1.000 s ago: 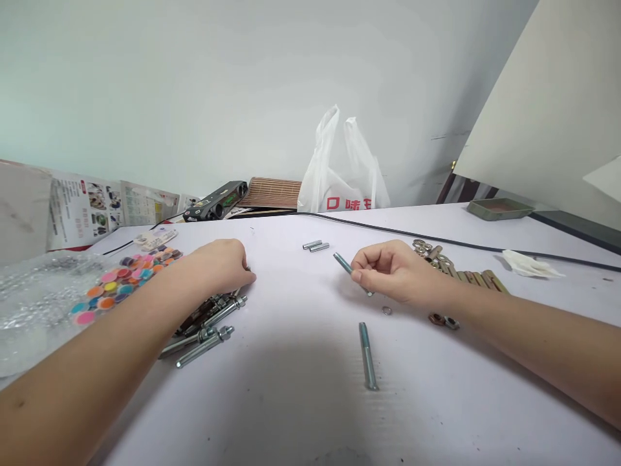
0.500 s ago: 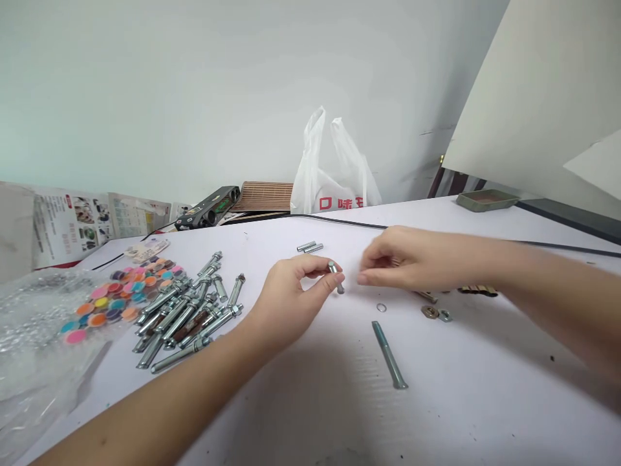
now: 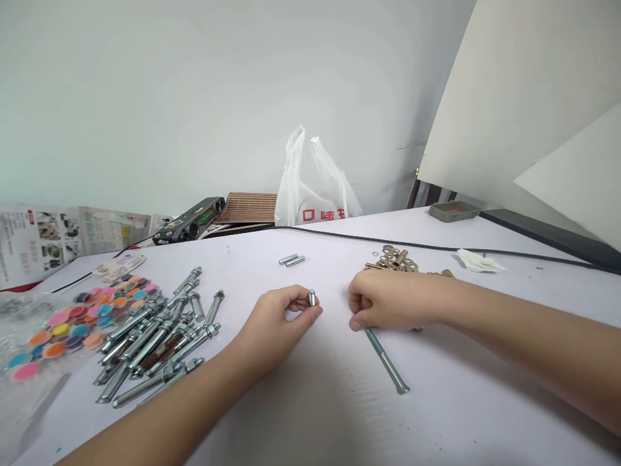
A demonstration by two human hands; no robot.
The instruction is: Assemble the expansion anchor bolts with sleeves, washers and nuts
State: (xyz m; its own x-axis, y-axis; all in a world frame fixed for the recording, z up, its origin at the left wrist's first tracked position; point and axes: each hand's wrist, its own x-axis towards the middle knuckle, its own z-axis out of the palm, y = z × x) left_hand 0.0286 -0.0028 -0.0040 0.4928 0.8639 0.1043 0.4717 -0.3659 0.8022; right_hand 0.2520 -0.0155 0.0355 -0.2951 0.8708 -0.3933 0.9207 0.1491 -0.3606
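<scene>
My left hand (image 3: 286, 317) pinches a short-looking silvery bolt (image 3: 312, 298) upright between thumb and fingers; its lower part is hidden. To the right, my right hand (image 3: 376, 301) is down on the table with thumb and fingertips together, and what they hold, if anything, is hidden. Just below those fingertips lies a long metal bolt (image 3: 387, 359) with a flared end toward me. Two metal sleeves (image 3: 292, 260) rest side by side beyond my left hand. Behind my right hand is a pile of washers and small metal parts (image 3: 392, 259).
A heap of assembled expansion bolts (image 3: 155, 330) covers the table's left side. Beside it are colourful round discs (image 3: 77, 330) and clear plastic (image 3: 39, 414). At the back stand a white plastic bag (image 3: 315, 194) and a green tray (image 3: 455, 211). A black cable (image 3: 339, 236) crosses the table.
My right hand has come down to the table, over the spot where a ring washer lay. My left hand still holds the bolt. The view has turned right, uncovering the pile of washers.
</scene>
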